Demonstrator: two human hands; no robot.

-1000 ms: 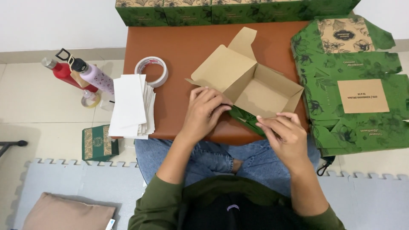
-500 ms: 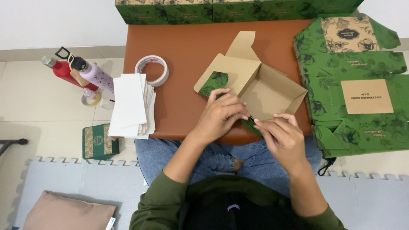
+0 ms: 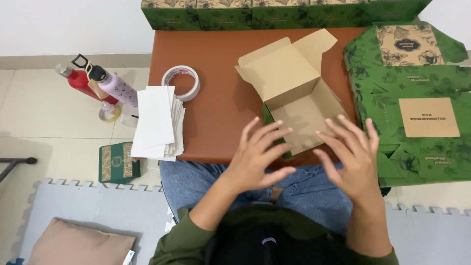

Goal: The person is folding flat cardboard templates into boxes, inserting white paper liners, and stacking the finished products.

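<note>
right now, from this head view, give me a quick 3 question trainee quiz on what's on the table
1. True or false: the left hand grips the tape roll.
2. What lies between the tape roll and the table edge nearest the person? A) white paper stack B) scissors C) a mug
3. Is the cardboard box open or closed?

Key: 1 false, both the left and right hand are spread open; 2 A; 3 open.

I see the open cardboard box (image 3: 294, 98) on the surface (image 3: 221, 113), just beyond both my hands. The tape roll (image 3: 180, 82) lies to its left, the stack of paper sheets (image 3: 156, 122) farther left at the edge. Flattened boxes (image 3: 417, 113) lie to the right; a row of boxes (image 3: 274, 12) stands behind. Two bottles (image 3: 98, 83) lie on the floor, left.
</note>
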